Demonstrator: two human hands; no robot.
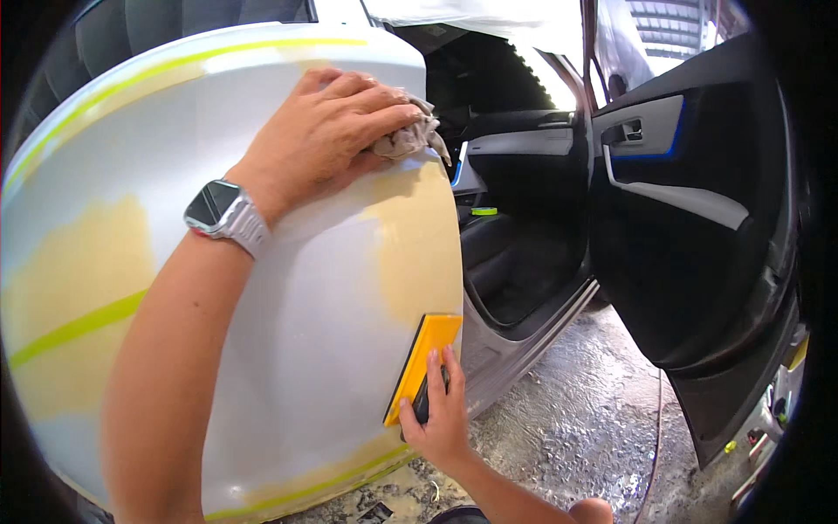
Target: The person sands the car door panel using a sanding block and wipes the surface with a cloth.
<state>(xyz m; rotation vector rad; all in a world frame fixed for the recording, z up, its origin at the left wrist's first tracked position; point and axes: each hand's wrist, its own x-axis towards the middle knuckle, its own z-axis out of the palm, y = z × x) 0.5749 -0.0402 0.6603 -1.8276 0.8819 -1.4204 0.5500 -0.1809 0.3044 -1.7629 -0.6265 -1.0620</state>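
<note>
A large curved car door panel [301, 306] fills the left and middle of the view, pale grey with tan patches and yellow-green stripes. My left hand [327, 131], a watch [216, 206] on its wrist, grips a crumpled greyish rag [410, 141] against the panel's upper right edge. Lower down, my right hand [443, 424] has its fingers round the black handle of a yellow sanding block [429, 341]. The block lies tilted along the panel's right edge, over a tan patch; its sanding face is hidden.
Beyond the panel, the car's dark interior [524, 262] shows, with a small yellow-green roll [484, 211] inside. Another door [698, 183] stands open at the right. Below, the concrete floor [567, 410] looks wet, and a thin hose or cord [656, 437] runs across it.
</note>
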